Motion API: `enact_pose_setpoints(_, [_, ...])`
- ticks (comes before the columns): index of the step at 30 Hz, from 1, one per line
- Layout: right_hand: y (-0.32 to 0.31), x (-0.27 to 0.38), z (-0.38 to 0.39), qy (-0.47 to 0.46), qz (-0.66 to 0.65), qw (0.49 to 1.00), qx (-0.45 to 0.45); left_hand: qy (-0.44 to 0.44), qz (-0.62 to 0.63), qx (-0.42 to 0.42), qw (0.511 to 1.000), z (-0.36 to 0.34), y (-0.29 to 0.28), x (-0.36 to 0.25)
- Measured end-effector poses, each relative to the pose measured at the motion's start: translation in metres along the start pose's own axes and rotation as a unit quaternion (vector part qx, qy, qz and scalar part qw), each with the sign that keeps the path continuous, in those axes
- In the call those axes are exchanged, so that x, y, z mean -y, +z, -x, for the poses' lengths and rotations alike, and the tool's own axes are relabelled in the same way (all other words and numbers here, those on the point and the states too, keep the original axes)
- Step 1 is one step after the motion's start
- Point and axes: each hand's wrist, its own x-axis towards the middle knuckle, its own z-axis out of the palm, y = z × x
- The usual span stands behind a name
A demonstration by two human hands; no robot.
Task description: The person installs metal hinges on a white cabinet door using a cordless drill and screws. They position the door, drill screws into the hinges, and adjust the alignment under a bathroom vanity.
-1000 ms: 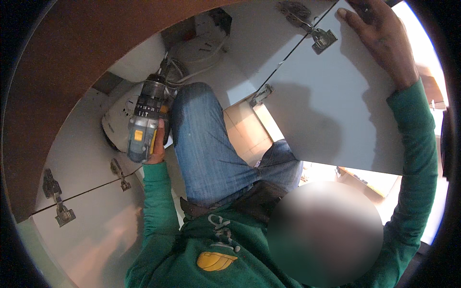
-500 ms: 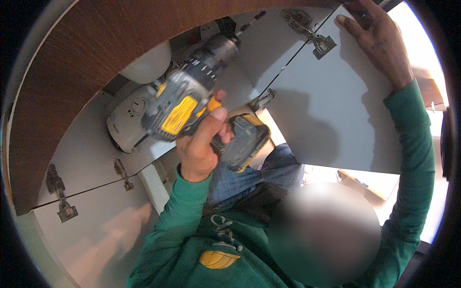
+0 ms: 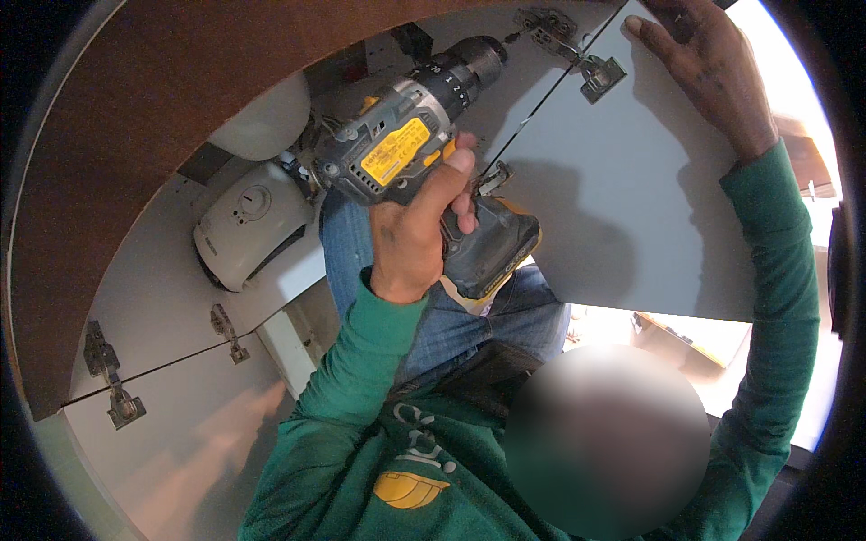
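My left hand (image 3: 410,234) is wrapped around the handle of a yellow and grey cordless drill (image 3: 397,153), with a finger near its trigger. The drill's dark chuck points up and right, and its bit is close to the upper metal hinge (image 3: 555,32); whether they touch I cannot tell. That hinge joins the cabinet side to an open light-grey cabinet door (image 3: 586,207). At the door's upper edge my right hand (image 3: 708,68) grips it, thumb on the inner face, other fingers partly hidden. A lower hinge (image 3: 494,178) shows just beyond the drill battery.
A white water-heater-like unit with a dial (image 3: 253,216) sits inside the cabinet, below a rounded white vessel (image 3: 266,117). A second open door (image 3: 180,433) hangs at left on two hinges. Dark brown wood panel (image 3: 135,90) curves overhead. My jeans-covered legs (image 3: 451,334) are underneath.
My left hand has carried the drill right and slightly up, bringing its bit to the upper hinge. My right hand stays on the door, which has barely shifted.
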Motion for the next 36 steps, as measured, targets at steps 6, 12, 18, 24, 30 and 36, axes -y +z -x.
enact_pose_setpoints(6, [-0.041, -0.126, -0.019, 0.227, -0.237, 0.942, 0.064, -0.019, 0.013, 0.013, 1.000, -0.009, 0.005, 0.006])
enact_pose_setpoints(12, [-0.003, 0.019, -0.003, 0.077, 0.042, 0.996, 0.019, -0.017, 0.019, 0.016, 1.000, -0.011, 0.000, 0.007])
enact_pose_setpoints(18, [-0.005, 0.023, 0.000, 0.090, 0.010, 0.996, 0.020, -0.057, 0.088, 0.019, 0.994, -0.009, 0.004, 0.009])
enact_pose_setpoints(24, [-0.003, 0.008, 0.000, 0.076, 0.002, 0.997, 0.013, -0.064, 0.070, 0.020, 0.995, -0.011, 0.003, 0.007])
enact_pose_setpoints(30, [-0.027, -0.065, -0.007, 0.174, -0.160, 0.971, 0.030, -0.073, 0.048, 0.048, 0.995, -0.021, -0.001, 0.008])
enact_pose_setpoints(36, [-0.004, 0.004, 0.001, 0.052, -0.018, 0.998, 0.013, -0.089, 0.054, 0.042, 0.994, -0.025, -0.008, 0.007])
